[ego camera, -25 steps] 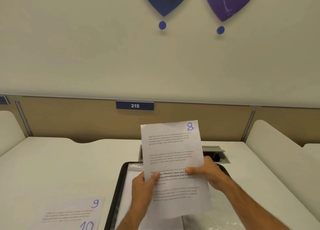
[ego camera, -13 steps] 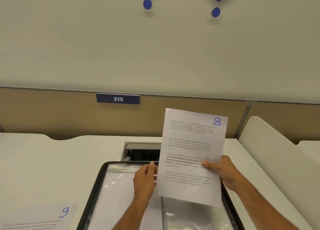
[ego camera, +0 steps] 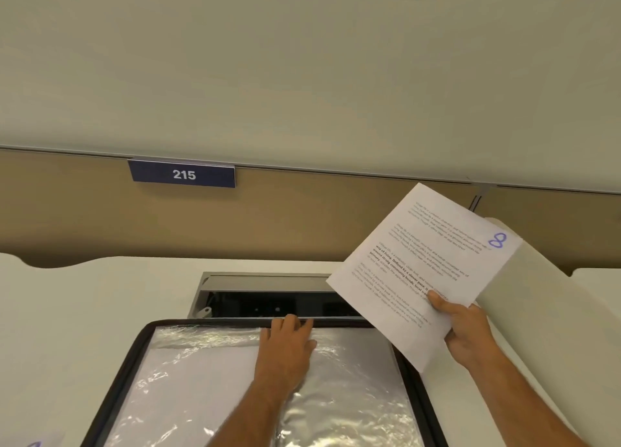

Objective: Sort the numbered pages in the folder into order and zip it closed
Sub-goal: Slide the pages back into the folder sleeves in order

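White paper, the page marked 8 [ego camera: 426, 271], is tilting in the air at about two o'clock from the open folder [ego camera: 134, 356], off its right edge. The right hand [ego camera: 467, 332] is pinching its lower edge, thumb on top. The left hand [ego camera: 289, 349] is lying on the folder's plastic sleeve [ego camera: 353, 396], fingers straight and close together, tips at the far rim, on the tabletop [ego camera: 84, 305].

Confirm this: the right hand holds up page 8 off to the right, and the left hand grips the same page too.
Not quite. In the head view the right hand alone holds page 8; the left hand rests on the open folder, fingers at its top edge.
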`<action>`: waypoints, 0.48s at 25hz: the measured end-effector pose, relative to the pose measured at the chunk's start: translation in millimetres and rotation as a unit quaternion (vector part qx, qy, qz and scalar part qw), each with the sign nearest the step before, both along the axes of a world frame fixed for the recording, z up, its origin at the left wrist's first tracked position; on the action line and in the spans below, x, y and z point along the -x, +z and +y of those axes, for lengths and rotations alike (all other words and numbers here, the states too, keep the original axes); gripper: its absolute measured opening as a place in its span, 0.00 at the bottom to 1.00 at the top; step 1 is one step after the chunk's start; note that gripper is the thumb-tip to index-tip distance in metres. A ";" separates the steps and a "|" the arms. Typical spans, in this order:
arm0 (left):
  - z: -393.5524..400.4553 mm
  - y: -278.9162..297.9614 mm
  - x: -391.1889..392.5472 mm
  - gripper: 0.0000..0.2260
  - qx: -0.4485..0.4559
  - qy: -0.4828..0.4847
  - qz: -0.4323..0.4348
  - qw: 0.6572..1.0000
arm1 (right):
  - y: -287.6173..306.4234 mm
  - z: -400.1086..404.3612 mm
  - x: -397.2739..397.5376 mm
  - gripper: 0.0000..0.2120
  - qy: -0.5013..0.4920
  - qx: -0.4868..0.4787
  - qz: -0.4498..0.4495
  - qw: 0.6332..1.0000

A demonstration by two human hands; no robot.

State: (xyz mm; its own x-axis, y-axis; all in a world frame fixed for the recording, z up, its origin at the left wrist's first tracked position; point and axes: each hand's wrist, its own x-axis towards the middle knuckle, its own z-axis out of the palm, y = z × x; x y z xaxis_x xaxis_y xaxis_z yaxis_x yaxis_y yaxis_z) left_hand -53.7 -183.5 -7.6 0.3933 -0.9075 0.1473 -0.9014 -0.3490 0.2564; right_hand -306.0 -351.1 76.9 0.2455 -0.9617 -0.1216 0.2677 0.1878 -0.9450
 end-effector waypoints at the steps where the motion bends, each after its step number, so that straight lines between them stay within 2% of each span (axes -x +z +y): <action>1: -3.0 -3.1 0.0 0.20 -0.008 -0.003 -0.021 1.000 | -3.1 -2.2 -1.0 0.28 -0.007 -0.004 -0.008 1.000; 3: -6.2 -9.1 0.3 0.16 0.013 -0.001 -0.038 0.999 | -8.8 -4.8 -4.2 0.24 -0.019 -0.012 -0.013 1.000; 6: -4.9 -16.1 0.9 0.08 0.101 -0.010 -0.047 0.994 | -14.1 -5.8 -11.5 0.21 -0.035 -0.021 -0.013 0.999; 12: -5.1 -20.5 3.4 0.09 0.200 -0.013 -0.012 0.980 | -14.0 -1.4 -31.2 0.26 -0.061 -0.017 -0.049 0.997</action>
State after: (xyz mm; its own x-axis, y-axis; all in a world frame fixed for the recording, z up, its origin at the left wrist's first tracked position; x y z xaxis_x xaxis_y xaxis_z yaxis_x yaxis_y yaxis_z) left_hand -57.1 -188.6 -28.1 0.3619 -0.7848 0.5032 -0.9164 -0.2007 0.3462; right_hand -274.8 -352.4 62.9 0.1388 -0.9811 -0.1349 0.3814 0.1787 -0.9070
